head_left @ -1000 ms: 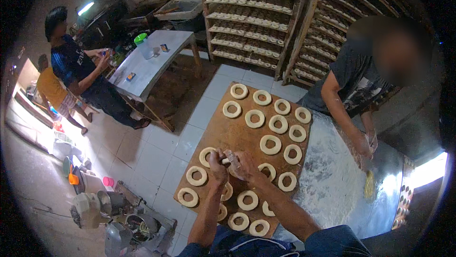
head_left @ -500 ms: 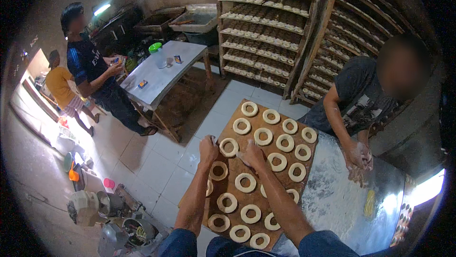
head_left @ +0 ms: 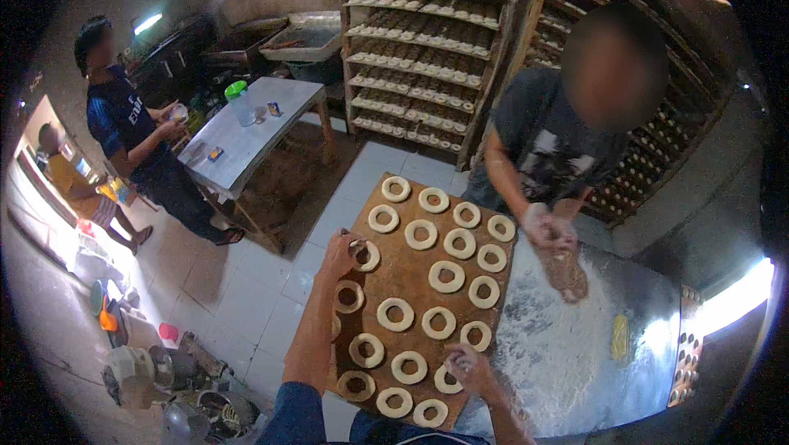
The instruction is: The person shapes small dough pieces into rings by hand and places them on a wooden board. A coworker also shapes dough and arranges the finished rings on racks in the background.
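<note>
Pale dough rings (head_left: 421,235) lie in loose rows on a brown wooden board (head_left: 400,275) in front of me. At the board's left edge, the curled fingers of my left hand (head_left: 339,254) are closed on a dough ring (head_left: 371,257) and cover its left side. My right hand (head_left: 472,367) is over the near right part of the board with its floury fingers apart. It holds nothing that I can see and partly covers another dough ring (head_left: 445,380).
A flour-dusted metal table (head_left: 538,355) adjoins the board on the right, with a yellow item (head_left: 619,338) on it. Across it, a person (head_left: 551,149) presses floury hands together. Racks (head_left: 423,34) of dough rings stand behind. Two people are near a white table (head_left: 263,129) at left.
My right hand has left the ring at the upper left and moved down and right over the board. My left hand stays at that ring. The view has shifted slightly.
</note>
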The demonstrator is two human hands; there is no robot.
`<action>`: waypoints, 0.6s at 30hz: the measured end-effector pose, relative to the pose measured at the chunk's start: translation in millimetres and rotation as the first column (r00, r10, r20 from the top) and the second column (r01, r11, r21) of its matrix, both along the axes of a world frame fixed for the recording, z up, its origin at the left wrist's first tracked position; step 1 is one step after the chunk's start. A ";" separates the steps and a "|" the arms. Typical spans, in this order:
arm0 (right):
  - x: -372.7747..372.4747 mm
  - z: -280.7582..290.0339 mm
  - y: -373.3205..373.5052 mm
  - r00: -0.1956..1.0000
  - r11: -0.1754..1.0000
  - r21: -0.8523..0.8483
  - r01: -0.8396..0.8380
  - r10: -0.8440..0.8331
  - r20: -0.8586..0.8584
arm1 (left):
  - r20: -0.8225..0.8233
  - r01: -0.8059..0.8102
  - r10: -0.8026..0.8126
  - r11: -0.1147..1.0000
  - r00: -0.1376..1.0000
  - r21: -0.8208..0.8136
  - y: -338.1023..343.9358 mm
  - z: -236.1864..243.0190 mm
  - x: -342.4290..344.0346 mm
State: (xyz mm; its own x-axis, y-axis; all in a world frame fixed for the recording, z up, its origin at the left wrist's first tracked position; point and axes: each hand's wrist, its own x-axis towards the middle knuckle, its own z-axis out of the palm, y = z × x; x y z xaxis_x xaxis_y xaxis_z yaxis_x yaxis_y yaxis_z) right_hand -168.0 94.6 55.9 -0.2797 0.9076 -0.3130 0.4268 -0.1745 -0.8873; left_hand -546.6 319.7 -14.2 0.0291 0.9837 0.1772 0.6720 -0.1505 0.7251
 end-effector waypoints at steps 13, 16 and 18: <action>125.4 12.0 -92.8 0.942 0.937 0.131 0.323 -0.331 0.045 | -0.130 0.072 -0.066 0.996 0.989 0.044 -42.8 42.3 12.6; 132.5 41.0 -102.8 0.950 0.953 0.123 0.276 -0.290 0.119 | 0.357 -0.074 0.068 0.997 0.932 0.004 -52.7 -7.5 -35.6; 160.7 44.7 -120.2 0.903 0.930 0.157 0.331 -0.361 0.233 | -0.045 -0.049 0.059 0.981 0.997 0.189 -64.8 18.8 19.9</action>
State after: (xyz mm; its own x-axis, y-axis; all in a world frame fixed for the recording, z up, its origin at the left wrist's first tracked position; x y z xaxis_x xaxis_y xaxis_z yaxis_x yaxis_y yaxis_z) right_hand -7.3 -25.6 100.7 0.1337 0.9655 -0.2233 0.5701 -0.2592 -0.7796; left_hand -526.6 254.9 4.6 -0.0097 0.9334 0.3587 0.7176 -0.2433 0.6526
